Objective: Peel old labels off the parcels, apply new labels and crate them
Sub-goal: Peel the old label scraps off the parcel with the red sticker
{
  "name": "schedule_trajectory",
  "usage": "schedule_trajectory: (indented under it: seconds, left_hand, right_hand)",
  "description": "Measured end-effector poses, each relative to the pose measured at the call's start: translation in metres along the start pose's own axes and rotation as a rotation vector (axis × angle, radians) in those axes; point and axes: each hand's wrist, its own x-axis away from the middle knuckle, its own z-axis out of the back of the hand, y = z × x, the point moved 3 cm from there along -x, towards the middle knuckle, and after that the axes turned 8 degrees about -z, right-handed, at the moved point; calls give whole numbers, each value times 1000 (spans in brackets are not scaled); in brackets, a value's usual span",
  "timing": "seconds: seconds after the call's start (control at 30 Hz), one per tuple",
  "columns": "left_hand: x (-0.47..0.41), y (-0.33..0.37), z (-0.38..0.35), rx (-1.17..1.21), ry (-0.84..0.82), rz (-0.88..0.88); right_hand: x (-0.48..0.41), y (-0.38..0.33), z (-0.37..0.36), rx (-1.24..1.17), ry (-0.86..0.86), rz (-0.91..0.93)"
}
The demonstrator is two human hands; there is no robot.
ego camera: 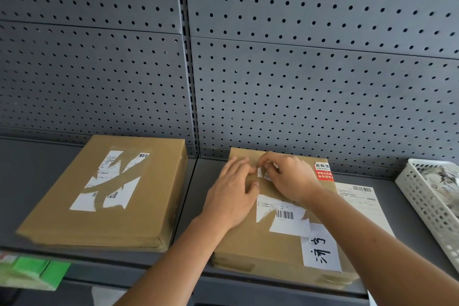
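The parcel point(248, 243) being worked on lies flat on the grey shelf point(37, 156), right of centre. Its old label point(280, 214) is in tatters, with a barcode patch in the middle and a small white scrap point(260, 172) nearer the far edge. The right hand point(288, 176) has thumb and fingertips pinched on that scrap. The left hand point(231, 196) lies just beside it, fingers fairly straight and close together, pressing the cardboard down.

From where I stand, the worry is the scrap itself. It is thin paper with little to grip, so a steep or hasty pull would likely shred it again and leave fuzz where the new label should sit flat. It could also lift the brown skin of the cardboard.

The red sticker point(323, 171) sits right by the peeling hand and could get snagged by mistake. The handwritten slip point(321, 251) overlaps the barcode patch (so tearing one may drag the other).

If the left hand eases off, the parcel may skid into the fresh label sheet point(362, 204) lying against its right side and crease it. I cannot tell whether that sheet is tucked under the parcel.

The other parcel point(74, 226), its label also torn, lies well apart on the left. The white basket point(422, 196) of scraps is a reach away on the right, so sticky bits may cling to fingers on the way
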Motion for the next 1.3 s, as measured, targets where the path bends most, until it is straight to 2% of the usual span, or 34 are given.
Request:
schedule_trajectory:
  seconds: [0.43, 0.77, 0.83, 0.97, 1.03, 1.17, 1.3]
  left_hand:
    - [-2, 0, 0, -2, -2, 12]
    - [-2, -3, -3, 1, 3, 9]
    - [-2, -3, -2, 2, 3, 7]
    - [-1, -4, -2, 1, -3, 9]
    - [-1, -4, -2, 2, -4, 13]
    - [-1, -4, -2, 0, -1, 13]
    - [-1, -3, -3, -4, -4, 6]
  right_hand:
    - [-2, -9, -3, 121, 59, 94]
    - [26, -3, 5, -40, -49, 95]
    - [31, -1, 8, -133, -59, 57]
    - [37, 10, 18, -653, -103, -145]
    - [38, 14, 24, -761, -93, -212]
    - [37, 23, 27, -592, 13, -221]
    - [32, 32, 24, -557, 49, -215]
